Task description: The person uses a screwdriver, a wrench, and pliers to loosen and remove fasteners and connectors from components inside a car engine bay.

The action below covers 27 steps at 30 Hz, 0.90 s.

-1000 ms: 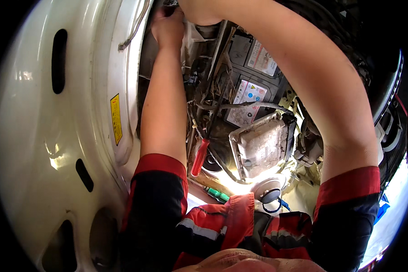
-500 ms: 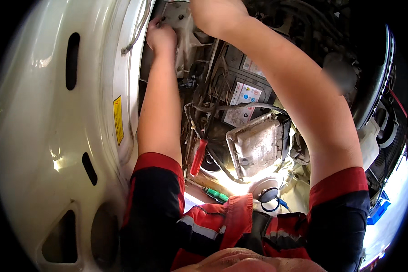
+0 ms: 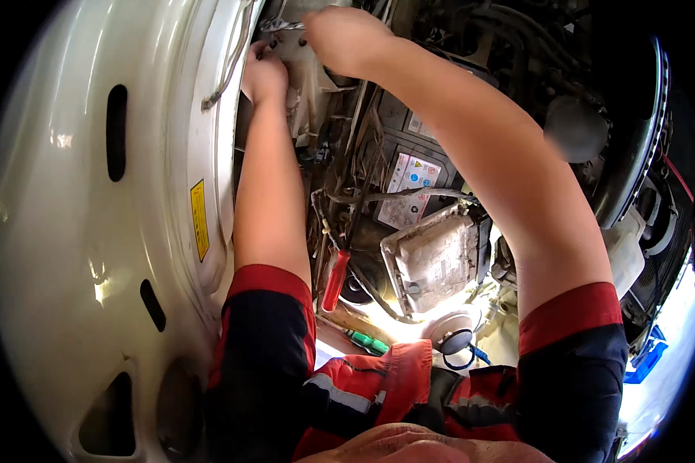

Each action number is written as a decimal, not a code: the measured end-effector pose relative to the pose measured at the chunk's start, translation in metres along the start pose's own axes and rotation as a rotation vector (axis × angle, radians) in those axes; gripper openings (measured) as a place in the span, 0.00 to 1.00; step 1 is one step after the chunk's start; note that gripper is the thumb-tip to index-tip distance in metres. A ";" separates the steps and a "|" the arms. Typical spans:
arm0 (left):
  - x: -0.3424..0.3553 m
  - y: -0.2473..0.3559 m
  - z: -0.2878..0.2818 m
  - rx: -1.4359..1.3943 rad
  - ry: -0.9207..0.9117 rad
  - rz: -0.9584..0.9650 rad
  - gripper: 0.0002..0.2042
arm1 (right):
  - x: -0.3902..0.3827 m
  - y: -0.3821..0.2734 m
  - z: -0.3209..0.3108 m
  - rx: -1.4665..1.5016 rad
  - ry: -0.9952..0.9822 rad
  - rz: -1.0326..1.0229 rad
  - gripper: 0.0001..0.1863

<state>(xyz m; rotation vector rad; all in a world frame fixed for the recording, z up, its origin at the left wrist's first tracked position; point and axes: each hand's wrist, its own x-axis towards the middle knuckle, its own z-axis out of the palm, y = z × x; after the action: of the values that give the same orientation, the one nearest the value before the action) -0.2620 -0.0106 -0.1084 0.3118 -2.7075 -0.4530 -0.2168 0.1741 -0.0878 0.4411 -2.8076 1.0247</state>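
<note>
At the far end of the engine bay, my right hand (image 3: 346, 40) is closed round a shiny, wrench-like metal tool (image 3: 279, 25). The tool's bare end points left across a pale metal panel (image 3: 309, 100); its exact kind does not show. Just below and left of that end, my left hand (image 3: 266, 76) is against the panel with curled fingers. Its fingertips are close to a small dark bolt or stud (image 3: 275, 43). Whatever they may pinch is too small to tell.
The white hood (image 3: 54, 231) stands along the left. A battery (image 3: 411, 181) and a dusty box-shaped cover (image 3: 432, 255) sit between my forearms. Nearer lie a red-handled tool (image 3: 336, 282), a green-handled tool (image 3: 368, 342) and a round cap (image 3: 457, 339). Cables cross the bay.
My right hand has shifted left and a little nearer, bringing the metal tool into sight. My left hand has moved slightly left and nearer. The whole view has shifted a little.
</note>
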 end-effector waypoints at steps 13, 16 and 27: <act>0.069 -0.090 0.044 -0.693 0.031 0.156 0.25 | 0.055 -0.050 -0.022 0.006 -0.120 -0.079 0.14; 0.025 -0.040 0.055 -0.678 -0.040 0.028 0.24 | 0.049 -0.015 -0.013 -0.100 -0.114 -0.171 0.15; 0.033 -0.040 0.008 0.927 -0.130 0.422 0.21 | 0.010 -0.077 -0.012 -0.046 -0.262 -0.239 0.13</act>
<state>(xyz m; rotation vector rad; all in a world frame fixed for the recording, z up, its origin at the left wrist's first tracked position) -0.2892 -0.0544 -0.1184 -0.0715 -2.8106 0.9462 -0.2026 0.1231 -0.0293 0.9415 -2.8956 0.9091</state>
